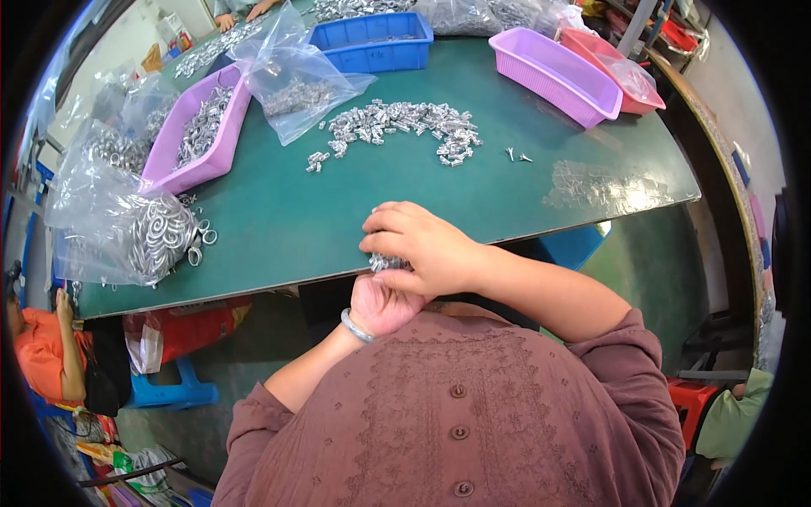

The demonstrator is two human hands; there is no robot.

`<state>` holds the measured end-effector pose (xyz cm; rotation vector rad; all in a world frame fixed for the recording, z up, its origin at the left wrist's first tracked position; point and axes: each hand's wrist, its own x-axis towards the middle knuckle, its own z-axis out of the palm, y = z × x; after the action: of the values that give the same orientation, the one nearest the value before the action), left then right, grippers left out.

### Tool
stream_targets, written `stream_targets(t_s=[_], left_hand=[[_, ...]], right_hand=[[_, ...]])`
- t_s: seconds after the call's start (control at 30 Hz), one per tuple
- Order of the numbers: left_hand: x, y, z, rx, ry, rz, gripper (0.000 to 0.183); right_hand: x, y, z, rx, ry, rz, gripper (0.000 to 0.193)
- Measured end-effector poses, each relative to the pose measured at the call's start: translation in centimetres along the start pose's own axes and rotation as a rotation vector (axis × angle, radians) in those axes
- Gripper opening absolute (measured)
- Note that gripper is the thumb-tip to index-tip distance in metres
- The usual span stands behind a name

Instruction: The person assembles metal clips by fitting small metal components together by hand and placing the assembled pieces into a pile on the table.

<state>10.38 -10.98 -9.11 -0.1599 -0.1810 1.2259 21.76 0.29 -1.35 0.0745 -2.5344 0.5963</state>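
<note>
Here, at the near edge of the green table (279, 228), the right hand (422, 249) lies cupped, palm down, over a cluster of small shiny metal parts (384, 263). The left hand (384, 304), wearing a pale smooth bangle (355, 327), is curled beneath them, so both hands close around the cluster. Beyond the hands lies a loose scatter of ribbed silvery metal pieces (405, 127). Left of them, a crinkled clear plastic bag (127, 228) holds metal rings, beside a lilac plastic tray (198, 131).
</note>
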Motion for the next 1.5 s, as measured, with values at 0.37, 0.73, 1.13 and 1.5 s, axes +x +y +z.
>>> stream_targets(t_s=[0.37,0.73,1.13,1.5], left_hand=[[-0.5,0.2,-0.8,0.119,-0.054,0.056,0.041],[-2.0,0.8,-2.0,0.774,0.009,0.198,0.039],[-2.6,0.2,-1.1,1.328,-0.143,0.393,0.035],[-0.9,-0.6,0.6,0.261,0.04,0.1,0.036]], right_hand=[[-0.9,-1.6,0.5,0.0,0.017,-0.021,0.019],[-1.2,-1.9,1.3,0.103,0.081,-0.116,0.011],[-1.5,-2.9,1.5,0.305,0.135,-0.143,0.023],[-2.0,-3.0,0.9,0.125,0.409,0.14,0.025]])
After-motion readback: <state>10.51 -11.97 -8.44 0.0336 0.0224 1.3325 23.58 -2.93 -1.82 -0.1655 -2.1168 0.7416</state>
